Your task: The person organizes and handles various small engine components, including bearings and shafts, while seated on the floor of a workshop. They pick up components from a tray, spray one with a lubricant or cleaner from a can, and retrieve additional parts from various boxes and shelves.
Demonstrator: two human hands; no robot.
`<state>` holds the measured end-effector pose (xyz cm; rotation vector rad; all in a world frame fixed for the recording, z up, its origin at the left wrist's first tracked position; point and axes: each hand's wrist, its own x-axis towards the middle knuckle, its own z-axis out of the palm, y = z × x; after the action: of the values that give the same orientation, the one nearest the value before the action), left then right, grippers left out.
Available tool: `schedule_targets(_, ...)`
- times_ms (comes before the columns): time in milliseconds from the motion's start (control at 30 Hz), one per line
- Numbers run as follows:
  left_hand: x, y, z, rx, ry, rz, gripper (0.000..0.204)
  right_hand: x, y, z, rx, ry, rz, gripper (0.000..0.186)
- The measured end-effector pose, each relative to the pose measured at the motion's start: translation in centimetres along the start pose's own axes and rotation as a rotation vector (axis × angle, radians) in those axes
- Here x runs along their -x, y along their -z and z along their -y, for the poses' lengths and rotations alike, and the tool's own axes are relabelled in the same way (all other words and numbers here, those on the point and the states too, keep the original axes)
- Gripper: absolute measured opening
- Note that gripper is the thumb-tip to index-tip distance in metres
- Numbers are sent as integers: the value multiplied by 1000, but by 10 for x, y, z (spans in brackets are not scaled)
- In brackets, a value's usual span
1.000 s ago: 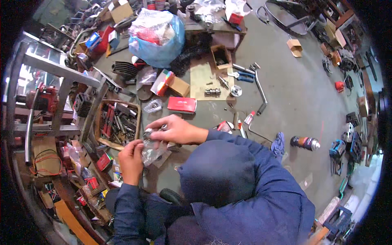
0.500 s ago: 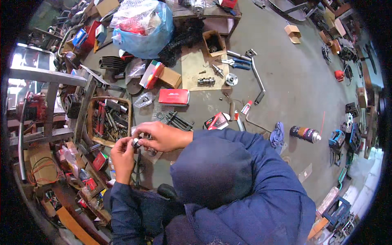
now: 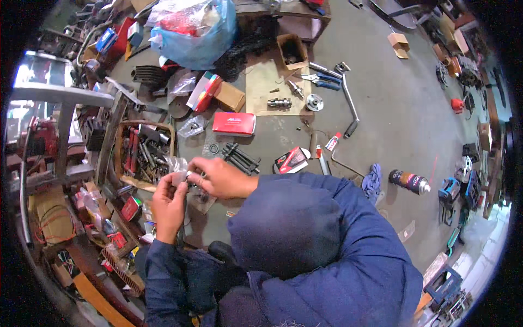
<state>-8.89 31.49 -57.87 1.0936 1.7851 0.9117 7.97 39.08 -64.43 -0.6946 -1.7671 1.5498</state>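
Observation:
My left hand [image 3: 169,205] pinches a small clear plastic bag [image 3: 175,164], which sticks up past its fingertips. My right hand [image 3: 224,179] reaches across from the right, its thumb and fingers closed against the left fingertips. A small pale, shiny piece [image 3: 190,175] shows between the hands; its kind is too small to tell, and fingers cover part of it. Just beyond my hands lie a black puller-like tool [image 3: 241,158] with threaded rods and a small dark ring [image 3: 214,148]. On the left, a wooden-rimmed tray [image 3: 121,150] holds loose tools and metal parts.
A red-and-white box [image 3: 234,124] lies ahead. Beyond it, a cardboard sheet [image 3: 256,102] carries a camshaft [image 3: 279,103] and a round flanged part [image 3: 314,102]. Blue-handled pliers [image 3: 321,82] lie beside a bent metal lever [image 3: 349,101]. A spray can [image 3: 409,181] and blue rag [image 3: 372,181] lie right.
The shiny metal ring seen between my fingertips before is now mostly covered. Clear plastic now stands up above my left fingers. My right fingers have shifted slightly, and the whole view has moved a little.

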Motion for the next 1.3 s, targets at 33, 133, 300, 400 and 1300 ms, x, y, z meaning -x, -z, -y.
schedule_targets(33, 0, 0, 1, 30, 15, 32, 26, 0, 0, -2, 33, -15, -85, 28)
schedule_targets(133, 2, 2, 3, -92, 62, 80, 44, 0, 0, -5, 168, 31, -232, 25)
schedule_targets(300, 4, 2, 2, -422, -93, -63, 18, 8, 3, 3, 322, 368, -101, 23)
schedule_targets(400, 4, 2, 1, -356, -56, -68, 20, 8, 5, 6, 362, 644, -8, 22)
schedule_targets(1300, 55, 69, -34, -186, -248, 173, 35, -29, 10, 115, 455, 510, 466, 22)
